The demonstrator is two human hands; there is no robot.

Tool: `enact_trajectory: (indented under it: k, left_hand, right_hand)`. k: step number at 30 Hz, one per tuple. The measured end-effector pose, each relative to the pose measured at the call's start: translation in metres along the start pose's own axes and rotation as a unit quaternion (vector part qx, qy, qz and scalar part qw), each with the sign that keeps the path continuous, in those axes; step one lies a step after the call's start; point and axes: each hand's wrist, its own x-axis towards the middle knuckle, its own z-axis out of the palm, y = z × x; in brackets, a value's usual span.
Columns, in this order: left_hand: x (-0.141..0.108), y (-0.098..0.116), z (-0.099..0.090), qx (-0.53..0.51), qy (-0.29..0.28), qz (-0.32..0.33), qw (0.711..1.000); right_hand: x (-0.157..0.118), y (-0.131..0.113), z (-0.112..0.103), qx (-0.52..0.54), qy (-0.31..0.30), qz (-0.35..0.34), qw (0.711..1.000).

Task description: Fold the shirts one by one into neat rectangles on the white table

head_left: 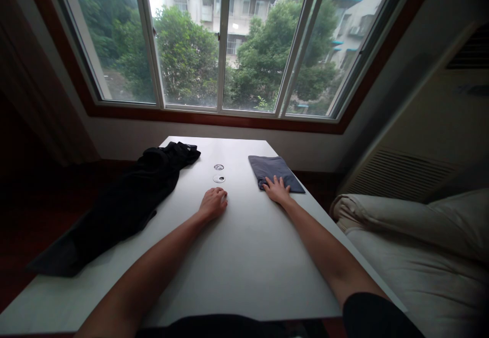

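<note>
The right hand [278,190] lies spread on the near edge of the folded cloth [270,167], at the right of the table [244,266]. The left hand [213,203], loosely curled, part-open, is between cloth and black garments [126,195].

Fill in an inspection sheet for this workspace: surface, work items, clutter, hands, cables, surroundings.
Surface: white table; two small round fittings or discs near the far middle, cannot tell which.
Work items: folded grey cloth, lying flat by the right edge.
Clutter: dark clothing heap along the left side, partly over the edge.
Hands: right hand spread on the cloth's near edge; left hand loosely curled over the table, nothing visible in it.
Cables: nothing seen.
Surroundings: window ahead; cushioned seat to the right.
</note>
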Motion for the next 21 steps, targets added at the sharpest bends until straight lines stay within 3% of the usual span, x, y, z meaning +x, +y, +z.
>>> enact_trajectory:
  k: [6, 12, 21]
  left_hand:
    - [0.000, -0.001, 0.001, 0.000, 0.005, 0.002, 1.000]
    - [0.000, 0.000, 0.001, 0.001, 0.004, -0.006, 1.000]
    - [-0.001, 0.000, 0.002, 0.001, 0.004, 0.002, 1.000]
  right_hand:
    - [-0.019, -0.003, 0.004, -0.009, 0.028, 0.052, 0.998]
    - [-0.029, -0.007, 0.006, -0.025, 0.015, 0.048, 0.998]
    - [-0.002, 0.001, -0.003, -0.020, -0.002, 0.028, 0.999]
